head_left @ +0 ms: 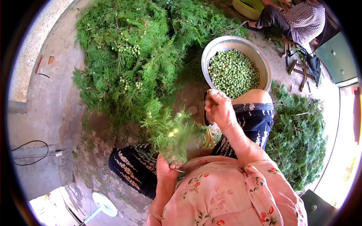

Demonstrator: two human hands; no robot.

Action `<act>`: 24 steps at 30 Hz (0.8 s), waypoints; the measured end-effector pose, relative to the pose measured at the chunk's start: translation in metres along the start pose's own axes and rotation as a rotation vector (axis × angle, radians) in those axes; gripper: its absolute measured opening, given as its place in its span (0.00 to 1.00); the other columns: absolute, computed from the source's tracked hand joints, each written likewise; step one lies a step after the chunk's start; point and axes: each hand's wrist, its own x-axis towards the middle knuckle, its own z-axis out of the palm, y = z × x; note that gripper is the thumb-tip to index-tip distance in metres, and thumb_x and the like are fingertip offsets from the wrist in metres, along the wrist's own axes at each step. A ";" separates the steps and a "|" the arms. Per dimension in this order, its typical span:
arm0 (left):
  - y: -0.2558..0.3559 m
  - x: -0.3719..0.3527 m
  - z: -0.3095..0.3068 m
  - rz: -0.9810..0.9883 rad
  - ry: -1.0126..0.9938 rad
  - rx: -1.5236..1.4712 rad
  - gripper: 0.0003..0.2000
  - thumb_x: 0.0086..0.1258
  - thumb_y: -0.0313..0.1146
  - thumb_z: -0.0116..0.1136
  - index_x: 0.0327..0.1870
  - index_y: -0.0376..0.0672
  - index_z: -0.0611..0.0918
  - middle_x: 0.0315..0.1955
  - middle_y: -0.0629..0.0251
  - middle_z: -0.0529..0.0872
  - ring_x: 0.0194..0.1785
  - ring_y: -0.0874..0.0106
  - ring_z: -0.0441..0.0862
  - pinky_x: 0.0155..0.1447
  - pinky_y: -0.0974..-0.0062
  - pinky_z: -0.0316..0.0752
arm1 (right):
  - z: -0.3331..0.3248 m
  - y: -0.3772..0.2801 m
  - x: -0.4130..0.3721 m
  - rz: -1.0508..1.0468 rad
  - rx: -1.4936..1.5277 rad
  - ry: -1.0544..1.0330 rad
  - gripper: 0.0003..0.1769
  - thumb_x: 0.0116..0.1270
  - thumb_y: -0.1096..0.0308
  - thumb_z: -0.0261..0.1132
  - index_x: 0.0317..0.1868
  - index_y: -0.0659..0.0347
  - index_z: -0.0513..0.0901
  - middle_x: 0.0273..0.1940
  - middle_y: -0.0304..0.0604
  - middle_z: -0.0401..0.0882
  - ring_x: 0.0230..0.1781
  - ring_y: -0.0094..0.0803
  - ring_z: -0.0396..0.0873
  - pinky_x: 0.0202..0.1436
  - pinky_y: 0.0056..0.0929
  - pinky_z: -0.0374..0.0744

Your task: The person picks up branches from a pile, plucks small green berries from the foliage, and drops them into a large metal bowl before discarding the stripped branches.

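My left hand [167, 167] is closed round the stem of a leafy evergreen sprig [167, 124], above my left thigh. Several pale green cones [172, 132] show among its fronds, and the lower part is blurred. My right hand [220, 107] is held with curled fingers just in front of a wide metal basin [265, 62]; whatever is inside the fingers is hidden. Many small round green cones [233, 73] lie in the basin.
A large heap of evergreen branches [124, 49] spreads ahead and left. More cut greenery [296, 139] lies at right. Another person [303, 20] sits at the far right by a green tub [247, 10] and wooden stool [300, 69]. A white fan [105, 204] stands lower left.
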 end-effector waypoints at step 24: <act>-0.004 0.000 0.016 -0.027 0.117 -0.035 0.10 0.66 0.31 0.41 0.22 0.46 0.70 0.12 0.74 0.68 0.08 0.80 0.57 0.14 0.83 0.52 | 0.021 0.024 -0.045 -0.021 -0.723 -0.512 0.19 0.57 0.63 0.69 0.47 0.61 0.78 0.32 0.31 0.77 0.28 0.14 0.68 0.30 0.16 0.71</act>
